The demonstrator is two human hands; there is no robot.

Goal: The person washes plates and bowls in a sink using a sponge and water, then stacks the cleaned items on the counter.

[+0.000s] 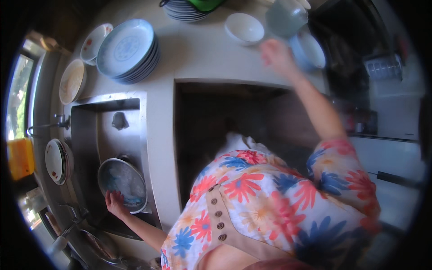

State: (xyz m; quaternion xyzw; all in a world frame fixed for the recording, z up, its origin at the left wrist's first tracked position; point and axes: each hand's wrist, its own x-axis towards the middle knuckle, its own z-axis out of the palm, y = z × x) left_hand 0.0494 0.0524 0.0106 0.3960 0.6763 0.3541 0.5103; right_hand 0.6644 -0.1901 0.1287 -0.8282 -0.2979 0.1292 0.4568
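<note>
1 left hand point(116, 204) at basin point(104, 171), cabinet mark point(408, 134) illegible

Text: none legible | labels, brands: none legible | numbers, signs: none legible

white shirt point(270, 193), coral, blue, tan flowers point(243, 185); short loose sleeve point(342, 175); beige placket point(229, 231), dark round buttons point(220, 225)

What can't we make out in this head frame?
Right hand, head view: motion blur hides whether it touches the bluish bowl.
Left hand, head view: the hand itself hides any grip on the basin.
Green item, head view: cut off by the top edge.
Dark recess, head view: shadow hides its inside.
</note>
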